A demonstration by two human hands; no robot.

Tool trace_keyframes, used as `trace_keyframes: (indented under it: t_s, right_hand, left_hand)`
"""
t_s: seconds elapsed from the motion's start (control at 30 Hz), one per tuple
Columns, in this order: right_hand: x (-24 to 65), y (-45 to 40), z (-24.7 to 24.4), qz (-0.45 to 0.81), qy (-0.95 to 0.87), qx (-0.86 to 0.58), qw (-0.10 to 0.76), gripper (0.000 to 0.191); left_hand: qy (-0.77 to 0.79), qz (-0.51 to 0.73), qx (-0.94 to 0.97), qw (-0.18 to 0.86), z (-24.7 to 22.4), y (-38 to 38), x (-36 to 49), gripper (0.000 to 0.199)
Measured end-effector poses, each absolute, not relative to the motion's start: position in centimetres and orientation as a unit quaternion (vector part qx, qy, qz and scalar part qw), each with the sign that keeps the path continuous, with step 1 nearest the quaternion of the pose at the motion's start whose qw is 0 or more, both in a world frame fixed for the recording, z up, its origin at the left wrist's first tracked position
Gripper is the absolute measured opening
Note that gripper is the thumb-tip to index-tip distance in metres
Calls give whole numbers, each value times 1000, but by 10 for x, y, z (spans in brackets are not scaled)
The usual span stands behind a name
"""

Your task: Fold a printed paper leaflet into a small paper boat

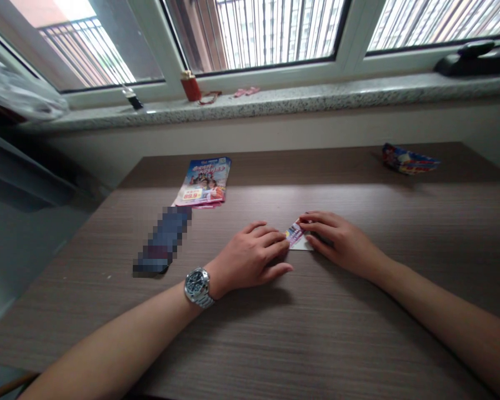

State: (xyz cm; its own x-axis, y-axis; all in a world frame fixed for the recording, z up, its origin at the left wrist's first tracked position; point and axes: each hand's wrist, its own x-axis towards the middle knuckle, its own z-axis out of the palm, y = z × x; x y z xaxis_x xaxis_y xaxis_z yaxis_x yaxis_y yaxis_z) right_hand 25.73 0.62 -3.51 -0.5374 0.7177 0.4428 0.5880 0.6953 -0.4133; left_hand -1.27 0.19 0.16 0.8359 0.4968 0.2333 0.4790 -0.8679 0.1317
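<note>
A small folded leaflet (296, 235), printed in pink and blue with a white part at its lower edge, lies on the brown table between my hands. My left hand (256, 253), with a silver watch on its wrist, lies palm down with its fingers stretched to the leaflet's left edge. Its thumb is held apart from the fingers. At the right side of the leaflet, the curved fingers and thumb of my right hand (337, 239) hold the paper. My fingers hide part of the leaflet.
A stack of colourful flyers (206, 182) lies at the back left, with a pixelated dark object (162, 241) in front. A folded colourful paper piece (408, 160) stands at the back right. On the stone windowsill (316, 99) are a red container (190, 87) and a black device (475, 60).
</note>
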Motion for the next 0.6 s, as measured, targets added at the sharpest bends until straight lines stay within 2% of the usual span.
trace_keyframes:
  t_s: [0.2,0.6]
  right_hand:
    - [254,1,-31,113,-897,-326,276,33]
    - [249,2,-30,135,-886,-340,285,23]
  left_hand:
    - [341,141,929,24,-2,5,-12,41]
    - [354,167,919,58,-6,6,-7,44]
